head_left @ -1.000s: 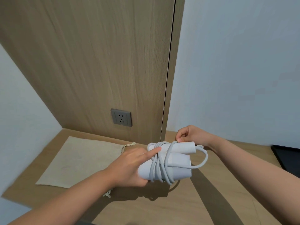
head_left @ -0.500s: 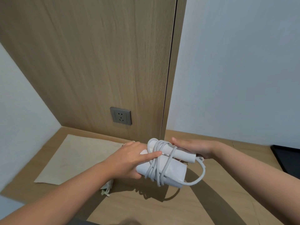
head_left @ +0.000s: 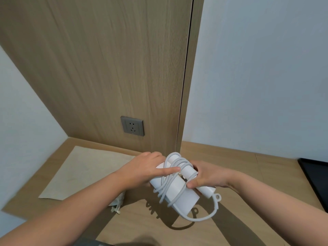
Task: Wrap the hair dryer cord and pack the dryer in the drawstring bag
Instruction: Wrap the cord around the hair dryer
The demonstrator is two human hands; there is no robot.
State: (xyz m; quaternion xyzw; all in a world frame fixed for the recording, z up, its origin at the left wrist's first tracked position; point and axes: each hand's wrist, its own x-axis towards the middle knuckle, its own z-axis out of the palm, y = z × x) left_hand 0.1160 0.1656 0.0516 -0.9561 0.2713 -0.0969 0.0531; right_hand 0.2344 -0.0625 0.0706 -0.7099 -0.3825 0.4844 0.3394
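The cord's slack loop [head_left: 211,213] hangs off the near right end of the hair dryer [head_left: 179,190], just above the desk [head_left: 248,166], and is the only length not yet wound. The dryer is held in the air between both hands, with the cord [head_left: 170,176] coiled around its middle. The left hand [head_left: 142,172] grips the body from the left, its index finger laid straight across the coils to pin them. The right hand [head_left: 207,176] curls round the handle end on the right.

The step seems to be finishing the wrap. It would go best if the pinning finger keeps its pressure while the right hand takes up the slack and tucks the tail under a coil, snug but not strained at the handle joint.

Farther left, the drawstring bag [head_left: 83,171] lies flat on the desk, its mouth toward the dryer and apparently unopened. A wall socket [head_left: 132,126] sits beyond it.
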